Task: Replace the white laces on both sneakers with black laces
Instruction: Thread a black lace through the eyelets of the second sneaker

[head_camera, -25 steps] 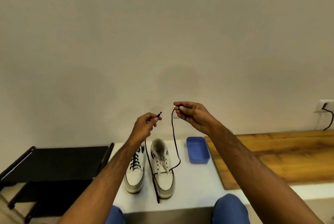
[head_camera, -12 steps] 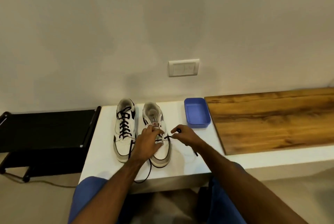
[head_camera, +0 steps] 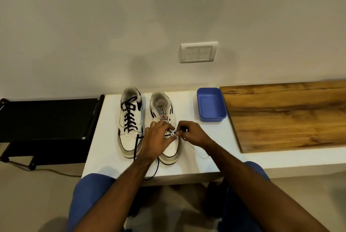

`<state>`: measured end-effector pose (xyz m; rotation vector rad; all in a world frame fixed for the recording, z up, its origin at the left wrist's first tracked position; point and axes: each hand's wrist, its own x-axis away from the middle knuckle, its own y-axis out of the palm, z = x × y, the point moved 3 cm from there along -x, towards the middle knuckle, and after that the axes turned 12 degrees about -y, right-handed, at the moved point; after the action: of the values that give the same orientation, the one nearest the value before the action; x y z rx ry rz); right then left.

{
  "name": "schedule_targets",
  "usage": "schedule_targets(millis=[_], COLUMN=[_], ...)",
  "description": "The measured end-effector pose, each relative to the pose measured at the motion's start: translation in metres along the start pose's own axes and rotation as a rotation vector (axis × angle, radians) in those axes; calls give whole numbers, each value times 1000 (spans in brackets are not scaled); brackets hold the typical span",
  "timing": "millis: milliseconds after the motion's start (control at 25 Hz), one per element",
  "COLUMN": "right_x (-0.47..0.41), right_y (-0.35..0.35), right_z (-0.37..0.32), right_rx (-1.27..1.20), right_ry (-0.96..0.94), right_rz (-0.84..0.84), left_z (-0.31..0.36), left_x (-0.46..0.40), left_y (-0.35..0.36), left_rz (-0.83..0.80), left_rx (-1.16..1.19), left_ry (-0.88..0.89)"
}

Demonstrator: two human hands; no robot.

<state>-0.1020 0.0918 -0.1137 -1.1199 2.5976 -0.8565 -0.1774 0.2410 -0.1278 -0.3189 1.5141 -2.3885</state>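
Two white sneakers stand side by side on a white table [head_camera: 104, 149], toes toward me. The left sneaker [head_camera: 129, 119] is laced in black up to the collar. The right sneaker [head_camera: 164, 112] has its upper eyelets bare. My left hand [head_camera: 157, 138] rests over its front eyelets and covers them. My right hand [head_camera: 189, 133] pinches the black lace [head_camera: 156, 170] at the shoe's right side. The lace's slack runs under my left forearm and loops over the table's front edge. A thin white lace [head_camera: 198, 150] lies on the table beneath my right wrist.
A blue tray [head_camera: 210, 107] sits right of the sneakers, against a wooden board [head_camera: 288, 115]. A black rack [head_camera: 46, 119] stands left of the table. A wall switch [head_camera: 198, 52] is above. My knees [head_camera: 91, 187] in blue trousers press the table's front.
My hands came down from chest height, where they held the lace ends apart, onto the right sneaker. The view tilted down. Since half a second ago the hands closed in at the eyelets.
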Motion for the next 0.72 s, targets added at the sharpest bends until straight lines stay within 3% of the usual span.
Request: schedule_targets(millis=[200, 400, 560, 720], right_x=[17, 13, 4, 2], right_y=[-38, -48, -86, -128], right_z=[-13, -23, -72, -148], right_rx=[-462, -87, -11, 185], right_ry=[12, 86, -32, -246], right_rz=[107, 113, 149, 130], left_z=[1, 4, 20, 56], left_x=[-2, 2, -8, -19], left_y=[-2, -15, -78, -167], left_rz=[-4, -27, 82, 184], left_rx=[8, 145, 355, 615], left_ry=[-3, 82, 136, 72])
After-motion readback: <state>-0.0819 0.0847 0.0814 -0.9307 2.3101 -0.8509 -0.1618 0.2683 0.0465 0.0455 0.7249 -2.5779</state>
